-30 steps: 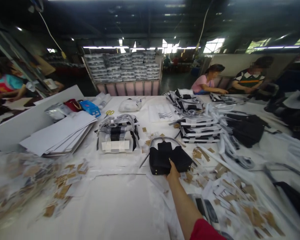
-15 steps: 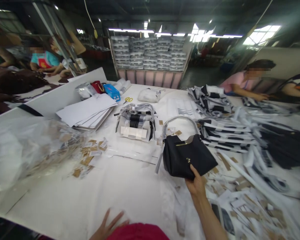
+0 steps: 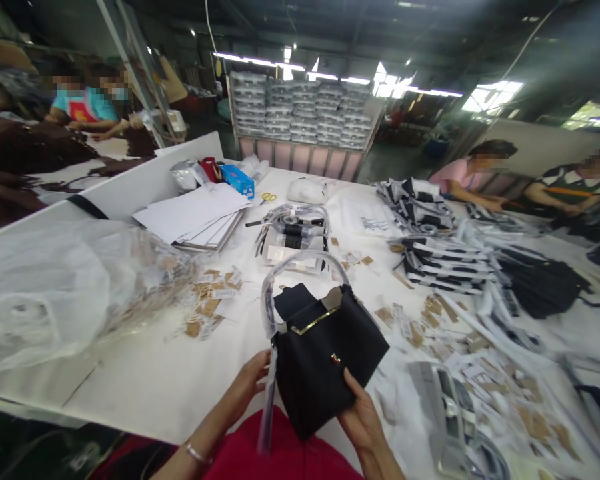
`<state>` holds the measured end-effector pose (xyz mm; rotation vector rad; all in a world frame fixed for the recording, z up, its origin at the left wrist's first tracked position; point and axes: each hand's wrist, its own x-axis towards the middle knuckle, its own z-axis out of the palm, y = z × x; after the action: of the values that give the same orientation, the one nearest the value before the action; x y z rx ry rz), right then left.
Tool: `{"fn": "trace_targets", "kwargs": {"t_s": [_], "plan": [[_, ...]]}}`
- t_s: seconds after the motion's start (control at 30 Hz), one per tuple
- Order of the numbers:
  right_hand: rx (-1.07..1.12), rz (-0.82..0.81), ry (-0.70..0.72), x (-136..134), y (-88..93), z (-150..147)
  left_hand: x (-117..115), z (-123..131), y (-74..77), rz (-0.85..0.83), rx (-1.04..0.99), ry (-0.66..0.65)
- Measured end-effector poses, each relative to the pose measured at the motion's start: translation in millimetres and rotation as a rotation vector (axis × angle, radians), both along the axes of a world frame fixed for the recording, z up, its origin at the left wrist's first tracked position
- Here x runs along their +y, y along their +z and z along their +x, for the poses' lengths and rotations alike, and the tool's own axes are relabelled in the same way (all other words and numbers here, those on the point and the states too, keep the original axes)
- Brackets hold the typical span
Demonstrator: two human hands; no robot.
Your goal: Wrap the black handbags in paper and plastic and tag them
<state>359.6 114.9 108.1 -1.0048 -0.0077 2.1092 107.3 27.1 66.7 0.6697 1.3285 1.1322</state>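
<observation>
Our right hand (image 3: 363, 412) grasps the smooth black handbag (image 3: 317, 377) low down, while our left hand (image 3: 253, 377) meets its plastic-wrapped grey strap (image 3: 269, 400), whether gripping we cannot tell.

From my remote seat I saw a dim hall under a dark ceiling (image 3: 330, 23). Strip lights (image 3: 250, 61) glowed in a line across the back, and a bright window (image 3: 493, 95) shone at right. I made out a white table (image 3: 150, 387), a low white partition (image 3: 130, 192) along its left, and dark floor (image 3: 397, 159) beyond.
</observation>
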Motion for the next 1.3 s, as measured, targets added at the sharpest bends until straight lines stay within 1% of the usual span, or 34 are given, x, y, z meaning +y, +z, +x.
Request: {"fn": "trace_targets", "kwargs": {"t_s": [0.07,0.13,0.17,0.23,0.3,0.37,0.43,0.53,0.6,0.67,0.77,0.83,0.9,0.97,1.03,1.1,1.13,1.17,1.2,1.23,1.3], "plan": [[-0.032,0.01,-0.022,-14,-1.3,-13,3,-21,29.1,-0.027,-0.196,0.058],[-0.058,0.014,-0.051,-28,-3.4,-26,5,-36,51.4,-0.013,-0.269,0.051],[-0.074,0.012,-0.068,-35,-4.7,-31,6,-41,58.7,-0.003,-0.269,0.031],[-0.1,0.003,-0.092,-50,-7.3,-41,8,-47,65.2,0.004,-0.229,-0.022],[-0.111,0.002,-0.101,-64,-8.8,-50,8,-49,63.5,-0.007,-0.182,-0.044],[-0.119,0.025,-0.094,-76,-8.1,-58,8,-53,58.2,-0.026,-0.155,-0.031],[-0.153,0.077,-0.099,-85,-5.3,-66,10,-60,53.5,-0.039,-0.14,-0.022],[-0.245,0.192,-0.165,-89,0.5,-75,18,-75,51.2,-0.046,-0.119,-0.045],[-0.321,0.278,-0.191,-88,3.8,-81,25,-85,51.9,-0.028,-0.109,-0.066],[-0.411,0.349,-0.178,-86,6.3,-86,33,-93,53.0,-0.003,-0.088,-0.087],[-0.523,0.414,-0.154,-87,10.1,-92,42,-101,54.9,0.015,-0.032,-0.14],[-0.537,0.433,-0.141,-88,13.7,-97,47,-104,57.9,0.007,0.018,-0.159],[-0.517,0.444,-0.129,-88,18.2,-101,51,-106,64.2,0.003,0.094,-0.144],[-0.475,0.444,-0.144,-86,22.6,-105,54,-106,74.7,0.011,0.185,-0.119],[-0.4,0.437,-0.188,-83,25.7,-107,56,-106,88.3,0.033,0.254,-0.104],[-0.306,0.395,-0.234,-82,25.8,-110,58,-106,100.3,0.062,0.317,-0.091],[-0.264,0.36,-0.245,-83,24.2,-111,59,-106,103.6,0.073,0.351,-0.083],[-0.231,0.321,-0.245,-86,21.3,-112,62,-106,104.2,0.074,0.384,-0.076],[-0.207,0.277,-0.231,-90,17.0,-113,66,-107,101.5,0.059,0.411,-0.074],[-0.19,0.226,-0.199,-95,11.5,-113,70,-108,95.2,0.03,0.428,-0.084],[-0.179,0.106,-0.085,-107,-2.2,-112,80,-110,72.9,-0.053,0.479,-0.131]]}}
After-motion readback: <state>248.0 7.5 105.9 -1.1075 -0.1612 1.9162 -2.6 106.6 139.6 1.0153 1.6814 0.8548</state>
